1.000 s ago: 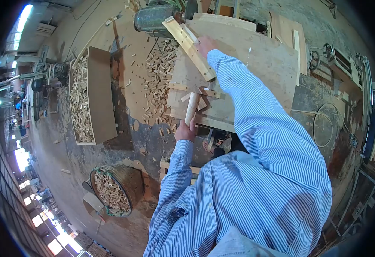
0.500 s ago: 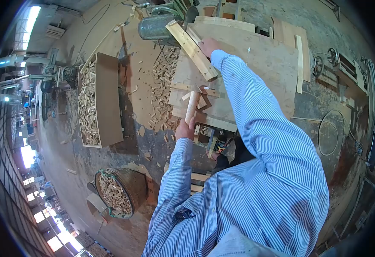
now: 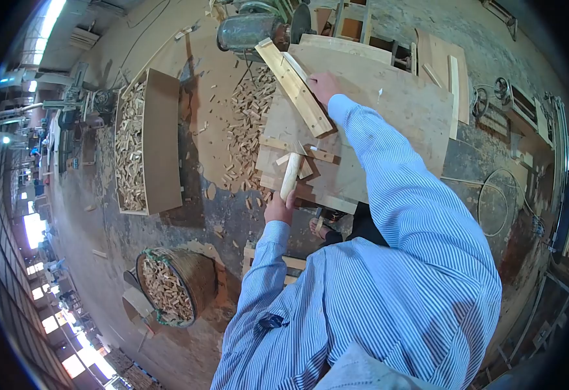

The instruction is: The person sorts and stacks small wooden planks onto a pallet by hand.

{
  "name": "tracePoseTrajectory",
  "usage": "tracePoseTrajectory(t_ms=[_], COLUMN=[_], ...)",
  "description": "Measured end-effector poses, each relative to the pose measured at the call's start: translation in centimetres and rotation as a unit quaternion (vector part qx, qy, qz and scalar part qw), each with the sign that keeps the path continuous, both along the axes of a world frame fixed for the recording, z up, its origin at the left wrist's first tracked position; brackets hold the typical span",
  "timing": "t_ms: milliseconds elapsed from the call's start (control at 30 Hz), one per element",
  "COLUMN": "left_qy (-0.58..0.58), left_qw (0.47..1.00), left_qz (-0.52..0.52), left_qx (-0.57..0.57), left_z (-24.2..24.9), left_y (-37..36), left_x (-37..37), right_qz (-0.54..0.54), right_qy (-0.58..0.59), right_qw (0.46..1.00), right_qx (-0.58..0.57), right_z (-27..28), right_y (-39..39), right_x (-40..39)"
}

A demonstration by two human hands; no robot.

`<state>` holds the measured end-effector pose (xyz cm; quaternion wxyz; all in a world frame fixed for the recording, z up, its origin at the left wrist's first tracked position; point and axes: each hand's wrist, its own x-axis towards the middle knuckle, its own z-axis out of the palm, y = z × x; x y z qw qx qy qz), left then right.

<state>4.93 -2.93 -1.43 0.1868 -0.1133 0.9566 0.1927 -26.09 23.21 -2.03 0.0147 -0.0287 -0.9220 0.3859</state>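
My left hand (image 3: pixel 278 209) grips the near end of a pale round wooden stick (image 3: pixel 290 175), which points away from me over the near edge of the plywood work table (image 3: pixel 395 104). My right hand (image 3: pixel 323 84) reaches far across the table and holds a long wooden batten (image 3: pixel 295 86) that lies diagonally on the tabletop. Small flat offcuts (image 3: pixel 305 159) lie on the table between the two hands. Both arms wear blue striped sleeves.
A grey motor (image 3: pixel 249 29) stands beyond the batten's far end. Wood offcuts (image 3: pixel 245 123) litter the floor left of the table. An open wooden crate (image 3: pixel 143 143) and a round basket (image 3: pixel 171 289) hold more offcuts. Boards (image 3: pixel 450 68) lean at the table's right.
The view has shifted slightly. My left hand with the stick has drawn a little toward me; my right hand stays on the batten.
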Motion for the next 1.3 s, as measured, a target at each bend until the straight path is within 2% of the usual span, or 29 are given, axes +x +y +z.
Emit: tracePoseTrajectory(t_ms=[167,500,900,967,1067,1200,1267,1300], left_qy=[-0.024,-0.021,0.004,0.013,0.027,0.028,0.024,0.019], left_qw=[1.0,1.0,1.0,1.0,1.0,1.0,1.0,1.0], left_qz=[0.008,0.009,0.002,-0.003,-0.006,0.005,0.003,0.001], left_qx=[-0.008,-0.004,-0.002,-0.002,0.001,0.013,0.009,0.003], left_z=[-0.1,0.4,0.6,0.3,0.3,0.4,0.3,0.4], left_y=[-0.6,0.4,3.9,4.0,4.2,4.0,3.6,3.5], left_x=[0.8,-0.7,-6.6,-6.9,-7.3,-6.5,-6.0,-5.6], right_qz=[-0.025,-0.021,-0.053,-0.055,-0.08,-0.14,-0.13,-0.131], right_qy=[-0.025,-0.045,-0.02,-0.047,-0.046,-0.054,0.025,0.024], right_qw=[0.999,0.998,0.998,0.997,0.996,0.989,0.991,0.991], right_qx=[-0.007,-0.046,-0.029,-0.019,0.015,0.016,0.001,0.002], right_z=[0.1,0.2,0.8,1.5,-0.2,-0.6,2.1,1.9], right_y=[-2.2,-1.9,1.2,1.6,2.6,4.0,3.9,3.6], right_x=[-2.2,-5.7,-10.7,-11.1,-12.4,-11.6,-8.8,-7.9])
